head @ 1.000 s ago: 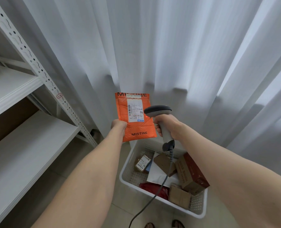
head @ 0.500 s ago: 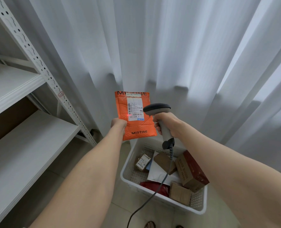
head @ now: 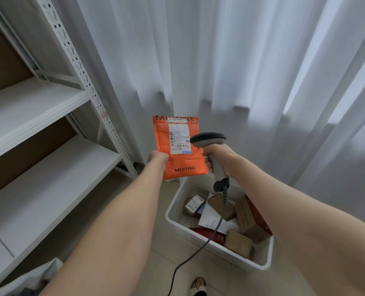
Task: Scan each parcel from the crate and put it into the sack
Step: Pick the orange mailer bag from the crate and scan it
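My left hand (head: pixel 158 158) grips the left edge of an orange padded parcel (head: pixel 178 165) printed MISTINE, held upright with its white label facing me. My right hand (head: pixel 222 159) grips the handle of a grey barcode scanner (head: pixel 208 140), whose head sits just right of the label. The scanner's cable (head: pixel 198 248) hangs down past the crate. Below the hands a white crate (head: pixel 173 212) on the floor holds several parcels: brown boxes, a dark red box, a white mailer and a red bag. A pale bag-like edge (head: pixel 38 276) shows at bottom left; I cannot tell if it is the sack.
White metal shelving (head: pixel 49 167) fills the left side, its upright post near the parcel. White curtains (head: pixel 241 71) hang behind and to the right. The floor is tiled, and a sandalled foot (head: pixel 198 285) shows at the bottom edge.
The red scan dot seen on the label half a second ago is gone. The view has tilted down slightly; both hands keep their holds in about the same place.
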### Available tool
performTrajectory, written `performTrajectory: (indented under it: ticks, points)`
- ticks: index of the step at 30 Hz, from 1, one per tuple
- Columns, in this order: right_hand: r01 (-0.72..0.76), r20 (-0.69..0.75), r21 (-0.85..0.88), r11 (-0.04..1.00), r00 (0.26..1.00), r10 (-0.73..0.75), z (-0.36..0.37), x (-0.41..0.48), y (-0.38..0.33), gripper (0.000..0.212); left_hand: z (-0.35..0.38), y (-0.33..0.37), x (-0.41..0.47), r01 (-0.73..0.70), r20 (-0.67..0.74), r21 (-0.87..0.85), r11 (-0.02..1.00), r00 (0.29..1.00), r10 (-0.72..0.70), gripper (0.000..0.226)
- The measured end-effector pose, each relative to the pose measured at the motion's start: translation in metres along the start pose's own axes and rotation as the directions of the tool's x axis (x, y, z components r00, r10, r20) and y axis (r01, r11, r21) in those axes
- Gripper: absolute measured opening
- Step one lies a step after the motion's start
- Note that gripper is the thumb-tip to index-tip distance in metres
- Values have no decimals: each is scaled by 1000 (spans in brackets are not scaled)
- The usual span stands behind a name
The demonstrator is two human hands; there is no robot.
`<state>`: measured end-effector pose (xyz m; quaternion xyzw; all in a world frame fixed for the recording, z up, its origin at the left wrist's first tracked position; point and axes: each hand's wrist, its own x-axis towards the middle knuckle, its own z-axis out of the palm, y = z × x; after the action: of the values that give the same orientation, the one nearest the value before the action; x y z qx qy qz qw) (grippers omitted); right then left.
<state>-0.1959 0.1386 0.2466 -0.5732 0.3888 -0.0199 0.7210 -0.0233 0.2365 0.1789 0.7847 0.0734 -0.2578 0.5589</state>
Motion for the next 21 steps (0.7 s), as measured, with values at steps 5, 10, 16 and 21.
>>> performTrajectory:
  ticks: [5,10,16,21]
  points:
    - [10,56,10,1000,998,-10,16,-41,17,13,-32,-18,-43,-29,-20,-15,999,999,29,30]
    - [8,99,62,998,995,-14,40,-64,35,27,-75,-33,-71,-36,-32,-6,999,999,36,28]
    - [50,1,190,981,999,-51,90,-67,58,15,-150,-54,-85,-12,-54,-12,1000,998,11,24]
    - [0,68,99,995,998,-7,161,-65,82,17,-242,-90,-79,64,-70,-16,998,995,-65,27]
